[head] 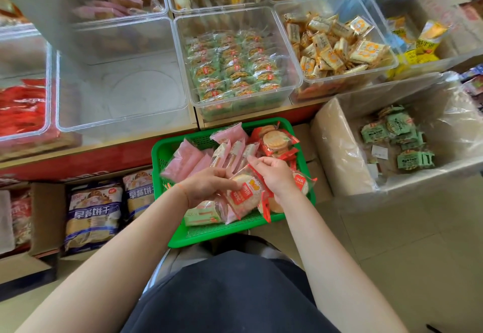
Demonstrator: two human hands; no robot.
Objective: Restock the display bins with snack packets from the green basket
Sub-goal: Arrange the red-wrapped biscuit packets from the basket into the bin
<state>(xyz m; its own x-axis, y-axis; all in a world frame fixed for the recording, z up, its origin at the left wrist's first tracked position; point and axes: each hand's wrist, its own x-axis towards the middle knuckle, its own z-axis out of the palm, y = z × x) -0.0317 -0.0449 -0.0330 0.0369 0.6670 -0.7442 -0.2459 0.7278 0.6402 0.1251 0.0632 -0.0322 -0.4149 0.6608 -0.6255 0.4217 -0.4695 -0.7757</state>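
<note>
Green plastic with small holes makes the basket (167,155), which sits below the shelf edge, in front of the person. Inside lie pink packets (188,159), red-edged clear packets with round crackers (277,140) and one pale green packet (202,216). The left hand (209,186) and the right hand (274,174) are both over the basket, fingers curled on one red cracker packet (244,194) between them. Above, on the shelf, one clear bin (122,92) shows only its bottom; the bin beside it (287,89) holds rows of green-wrapped crackers.
</note>
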